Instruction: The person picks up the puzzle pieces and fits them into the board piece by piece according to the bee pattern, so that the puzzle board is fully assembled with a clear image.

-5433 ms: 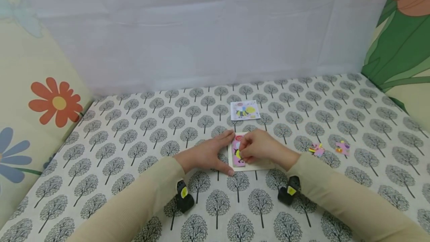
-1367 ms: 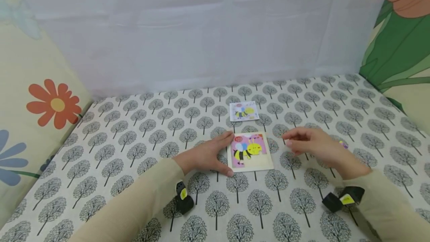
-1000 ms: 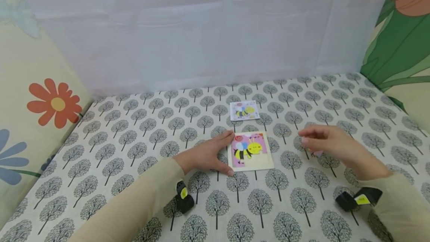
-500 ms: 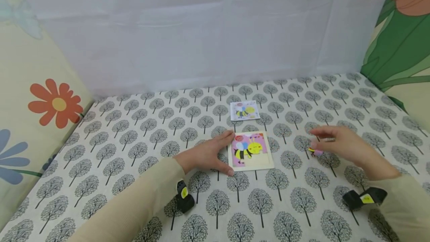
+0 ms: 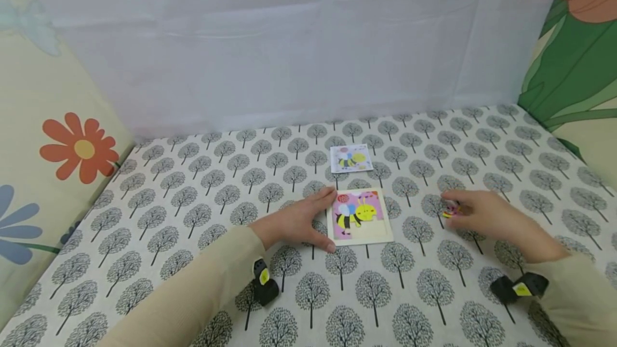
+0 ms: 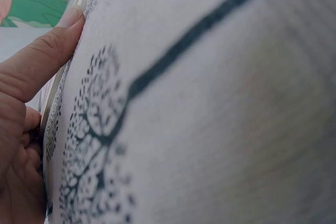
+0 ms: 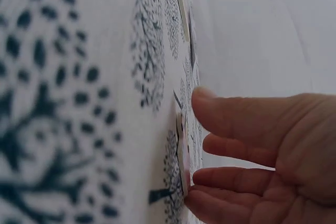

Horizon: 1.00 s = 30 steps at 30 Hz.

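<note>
In the head view my left hand (image 5: pixel 299 221) lies beside a square puzzle board (image 5: pixel 360 239) with a white frame, touching its left edge with spread thumb and fingers. Most of a bee picture (image 5: pixel 356 216) on pink fills the board; its lower right part shows bare pale backing. Off to the right, my right hand (image 5: pixel 487 218) is around a small pink and yellow puzzle piece (image 5: pixel 451 211) lying on the cloth. In the right wrist view the fingertips (image 7: pixel 197 195) meet the piece's edge, while the thumb appears apart from it.
Beyond the board lies a small picture card (image 5: pixel 351 158) with the same bee. A tree-print cloth (image 5: pixel 202 283) covers the table. A white sheet (image 5: pixel 289 58) hangs at the back, with flower-patterned panels at both sides.
My right hand has left the board and moved right to the loose piece, its thumb and fingers now on either side of it. The other loose piece is now hidden. My left hand stays put.
</note>
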Tool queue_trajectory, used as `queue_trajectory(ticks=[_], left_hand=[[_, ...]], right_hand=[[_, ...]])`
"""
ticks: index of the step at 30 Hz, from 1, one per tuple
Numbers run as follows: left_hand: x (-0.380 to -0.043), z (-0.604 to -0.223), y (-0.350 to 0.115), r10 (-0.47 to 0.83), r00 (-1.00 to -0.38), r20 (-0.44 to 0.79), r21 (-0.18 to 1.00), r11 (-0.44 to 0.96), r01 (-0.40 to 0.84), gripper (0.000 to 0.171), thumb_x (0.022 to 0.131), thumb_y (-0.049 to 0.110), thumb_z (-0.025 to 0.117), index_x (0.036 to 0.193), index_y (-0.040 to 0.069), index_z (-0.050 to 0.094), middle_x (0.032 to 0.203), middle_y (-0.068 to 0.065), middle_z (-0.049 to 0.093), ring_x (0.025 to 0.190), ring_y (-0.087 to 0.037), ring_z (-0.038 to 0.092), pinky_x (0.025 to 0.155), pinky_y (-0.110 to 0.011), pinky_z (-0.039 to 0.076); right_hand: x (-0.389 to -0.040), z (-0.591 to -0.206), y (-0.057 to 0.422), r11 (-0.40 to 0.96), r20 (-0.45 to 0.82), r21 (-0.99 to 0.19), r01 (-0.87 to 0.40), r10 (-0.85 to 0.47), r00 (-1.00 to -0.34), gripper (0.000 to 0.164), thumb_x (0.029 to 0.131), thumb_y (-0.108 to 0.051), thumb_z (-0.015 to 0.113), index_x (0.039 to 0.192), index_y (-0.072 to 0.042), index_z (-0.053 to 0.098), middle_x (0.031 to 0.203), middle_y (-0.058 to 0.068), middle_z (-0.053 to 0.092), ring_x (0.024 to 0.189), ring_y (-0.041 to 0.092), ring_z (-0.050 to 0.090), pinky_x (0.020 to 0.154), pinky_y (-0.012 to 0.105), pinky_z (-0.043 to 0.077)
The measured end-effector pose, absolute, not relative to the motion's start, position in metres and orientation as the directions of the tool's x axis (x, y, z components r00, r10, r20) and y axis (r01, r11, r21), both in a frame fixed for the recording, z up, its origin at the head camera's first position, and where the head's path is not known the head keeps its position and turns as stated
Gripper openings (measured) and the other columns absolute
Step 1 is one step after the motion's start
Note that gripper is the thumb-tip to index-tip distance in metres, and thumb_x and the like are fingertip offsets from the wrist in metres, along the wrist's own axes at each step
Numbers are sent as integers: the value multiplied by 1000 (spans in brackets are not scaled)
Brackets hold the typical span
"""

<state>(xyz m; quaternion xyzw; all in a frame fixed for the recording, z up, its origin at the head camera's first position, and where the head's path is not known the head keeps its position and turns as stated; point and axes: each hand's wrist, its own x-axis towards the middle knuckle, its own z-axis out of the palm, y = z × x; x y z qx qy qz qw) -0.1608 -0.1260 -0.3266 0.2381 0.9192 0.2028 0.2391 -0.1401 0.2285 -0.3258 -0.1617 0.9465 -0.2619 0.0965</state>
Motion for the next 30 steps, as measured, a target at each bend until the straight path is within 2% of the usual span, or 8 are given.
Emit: queue_trajectory(ticks=[4,9,14,21,25,30], left_hand=[[-161,-326,-126,532,-773,-346,487,806,337,113,64,49,78,150,21,10,155,10,-5,143,-16,2,116,-40,10],[-162,-326,-127,533,-772,-346,482,807,341,114,64,50,78,149,21,10,155,10,-5,142,-16,2,116,-39,10],[-163,-327,-127,539,-768,-346,475,807,352,114,64,51,78,149,20,9,155,10,-5,142,-15,2,116,-39,10],[-162,-327,-127,532,-771,-349,485,807,337,114,64,50,78,149,21,10,155,10,-5,142,-15,1,116,-39,9],[-161,-326,-126,527,-774,-350,487,809,330,114,63,49,78,149,21,10,155,11,-5,142,-14,1,116,-39,9],[-161,-325,-125,528,-773,-352,489,808,329,113,64,49,78,150,21,10,155,11,-5,142,-15,1,116,-39,9]], right_hand=[[-141,-328,224,823,-63,-481,-301,-376,-925,60,77,-25,73,125,6,53,94,13,65,73,16,54,60,30,47],[-144,-328,219,856,-75,-419,-303,-365,-928,56,77,-19,73,121,9,55,81,3,62,66,12,50,57,28,44],[-144,-328,216,865,-48,-391,-314,-360,-932,50,75,-14,73,116,10,58,85,8,67,72,16,59,63,33,52],[-145,-325,215,858,-30,-381,-344,-383,-923,38,74,-12,74,106,6,65,86,10,68,72,17,59,64,34,52],[-146,-325,217,847,-23,-329,-417,-449,-893,31,74,-14,74,99,3,69,91,12,68,75,20,60,66,37,53],[-149,-321,223,815,-60,-292,-501,-538,-841,33,74,-12,74,103,2,69,93,10,66,75,17,58,64,32,52]])
